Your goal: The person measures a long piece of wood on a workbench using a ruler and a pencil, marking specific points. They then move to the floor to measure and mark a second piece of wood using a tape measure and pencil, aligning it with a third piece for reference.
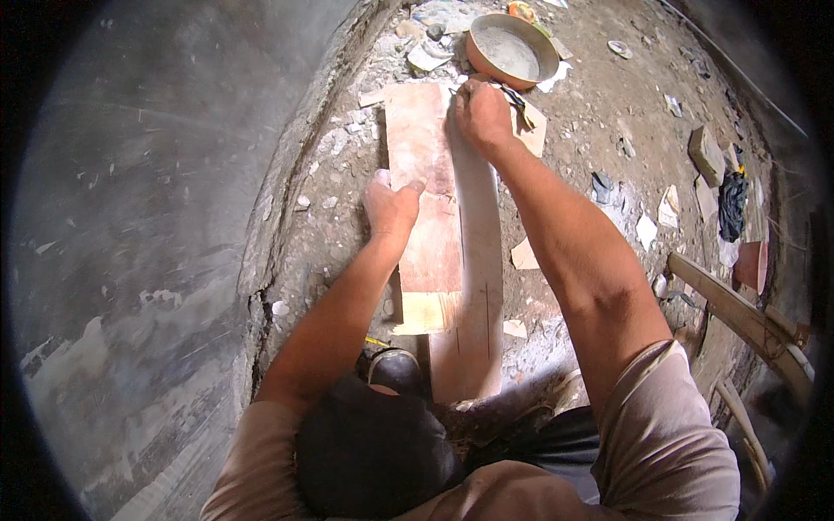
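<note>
A reddish plywood strip [427, 247] with a splintered, pale near end lies over a longer, paler board [479, 260] on the rubble-strewn ground. My left hand [393, 205] grips the strip's left edge, its thumb on top. At the far end, my right hand [482, 111] is closed near the strip's right edge, over the paler board; its fingertips are partly hidden, and whether it holds anything small cannot be told. Just right of that hand, a dark strip [518, 104] lies on a pale offcut [533, 130].
A round pan [513, 52] of grey powder stands beyond the boards. A stone block [706, 156], black plastic [733, 205] and wooden lengths [736, 312] lie at the right. A rough ledge edge [260, 247] runs along the left. My shoe [394, 370] is beside the near board.
</note>
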